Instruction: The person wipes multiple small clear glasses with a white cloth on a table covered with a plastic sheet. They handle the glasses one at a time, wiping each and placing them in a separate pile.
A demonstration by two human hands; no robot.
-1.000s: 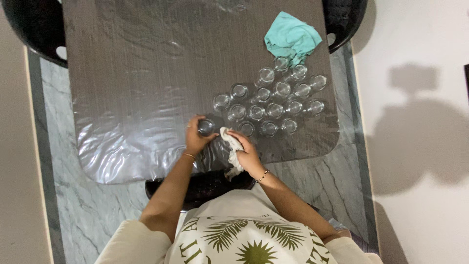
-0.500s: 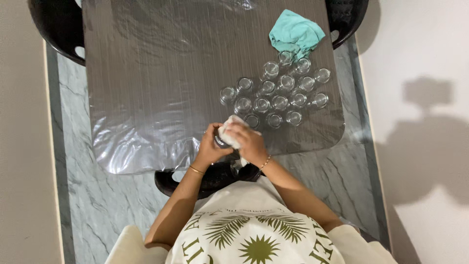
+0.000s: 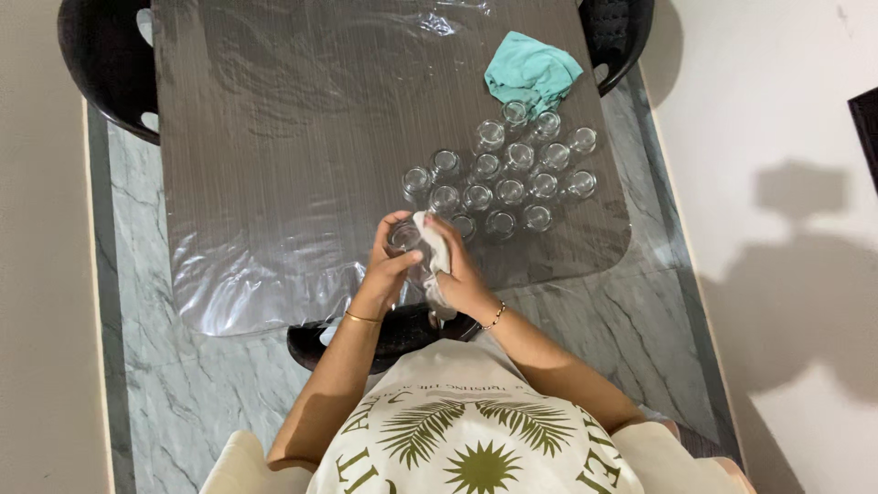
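We hold small clear glass (image 3: 403, 236) in left hand (image 3: 388, 270) just above table (image 3: 274, 137) edge, right hand (image 3: 460, 274) gripping white cloth (image 3: 433, 261) against it, beside glass cluster (image 3: 508, 174).

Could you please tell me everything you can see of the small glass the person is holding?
The glass is small, clear and round, apparently empty, seen almost from above so its rim faces the camera. It is lifted just above the near edge of the table. The left hand wraps around it, and the right hand presses a white cloth against its side. It sits apart from the cluster of similar glasses.
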